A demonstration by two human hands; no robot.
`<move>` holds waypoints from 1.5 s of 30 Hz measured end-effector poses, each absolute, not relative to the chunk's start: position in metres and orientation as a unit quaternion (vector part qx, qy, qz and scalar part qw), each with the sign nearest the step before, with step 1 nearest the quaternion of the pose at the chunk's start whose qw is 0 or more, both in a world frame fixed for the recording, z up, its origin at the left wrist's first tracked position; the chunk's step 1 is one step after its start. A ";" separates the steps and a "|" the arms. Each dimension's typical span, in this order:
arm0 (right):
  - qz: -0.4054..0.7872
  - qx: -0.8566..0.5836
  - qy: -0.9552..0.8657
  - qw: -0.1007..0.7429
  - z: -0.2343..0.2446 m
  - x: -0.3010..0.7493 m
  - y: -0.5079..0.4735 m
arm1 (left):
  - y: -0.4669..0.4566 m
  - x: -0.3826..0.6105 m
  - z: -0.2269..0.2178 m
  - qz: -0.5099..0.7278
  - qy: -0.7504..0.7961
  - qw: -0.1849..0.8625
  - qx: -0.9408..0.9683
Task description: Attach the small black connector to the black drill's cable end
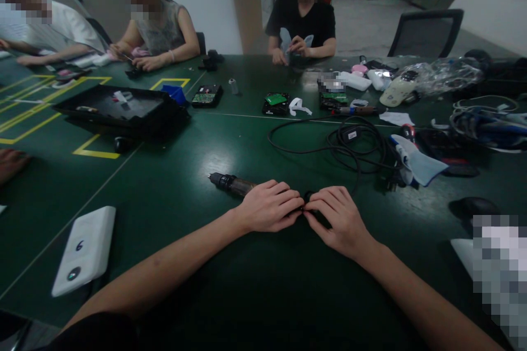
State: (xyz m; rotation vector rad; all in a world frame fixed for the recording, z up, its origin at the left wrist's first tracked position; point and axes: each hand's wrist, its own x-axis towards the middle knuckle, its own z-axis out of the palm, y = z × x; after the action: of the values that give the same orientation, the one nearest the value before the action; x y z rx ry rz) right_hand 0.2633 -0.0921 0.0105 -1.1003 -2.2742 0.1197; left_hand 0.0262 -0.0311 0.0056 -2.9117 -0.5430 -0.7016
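Observation:
My left hand (269,205) lies over the rear of a black electric screwdriver (228,182), which rests flat on the green table with its tip pointing left. My right hand (340,216) sits just to the right, fingers curled. The fingertips of both hands meet in a pinch on a small dark thing (307,207) that I cannot make out. A black cable (329,142) coils on the table beyond my hands.
A white device (88,249) lies at the near left. A black tray (123,107) stands at the far left, circuit boards (275,101) mid-table, bags and cables at the right. Three people sit along the far side; another hand (10,163) shows at the left edge.

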 end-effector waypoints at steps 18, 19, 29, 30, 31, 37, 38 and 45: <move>0.092 -0.405 -0.841 0.346 0.007 0.269 -0.087 | -0.030 0.026 0.004 -0.225 -0.178 0.043 -0.957; 0.094 -0.408 -0.841 0.342 0.008 0.269 -0.087 | -0.030 0.026 0.004 -0.226 -0.180 0.042 -0.956; 0.093 -0.428 -0.853 0.283 0.015 0.263 -0.088 | -0.031 0.027 0.003 -0.231 -0.185 0.049 -0.954; 0.097 -0.428 -0.855 0.278 0.016 0.263 -0.088 | -0.030 0.027 0.003 -0.231 -0.183 0.052 -0.954; 0.101 -0.428 -0.855 0.274 0.016 0.263 -0.087 | -0.030 0.027 0.003 -0.231 -0.180 0.054 -0.955; 0.112 -0.422 -0.853 0.286 0.012 0.265 -0.087 | -0.029 0.027 0.004 -0.225 -0.180 0.067 -0.955; 0.111 -0.421 -0.853 0.289 0.012 0.265 -0.087 | -0.029 0.027 0.004 -0.224 -0.181 0.068 -0.955; 0.106 -0.420 -0.852 0.293 0.011 0.264 -0.087 | -0.029 0.027 0.004 -0.226 -0.182 0.050 -0.956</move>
State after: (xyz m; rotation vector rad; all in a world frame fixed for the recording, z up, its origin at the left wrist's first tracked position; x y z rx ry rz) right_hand 0.2645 -0.0873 0.0115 -1.1185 -2.2697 0.2834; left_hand 0.0272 -0.0295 0.0041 -2.9112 -0.5559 -0.6879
